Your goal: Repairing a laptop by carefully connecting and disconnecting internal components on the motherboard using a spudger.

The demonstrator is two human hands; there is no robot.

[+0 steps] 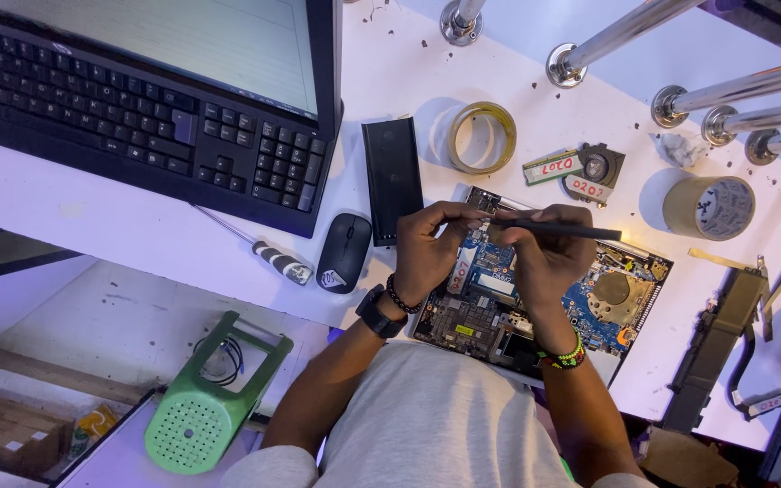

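Centrally, one opened laptop board (pixel 580 303), blue, lies on the white bench (pixel 119 226). Above it the right hand (pixel 549 253) pinches one black stylus-like tool (pixel 564 229), and the left hand (pixel 427 248) pinches its tip. Farther off sit two tape rolls (pixel 482 137), two red-marked white labels (pixel 553 167) and one black mouse (pixel 345 253) left.

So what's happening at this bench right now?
A person is bent over an opened laptop with its blue circuit board exposed. The right hand holds a thin black tool, and the left hand pinches at its tip above the board. Around them on the white table lie a black mouse, a screwdriver, tape rolls and a keyboard.
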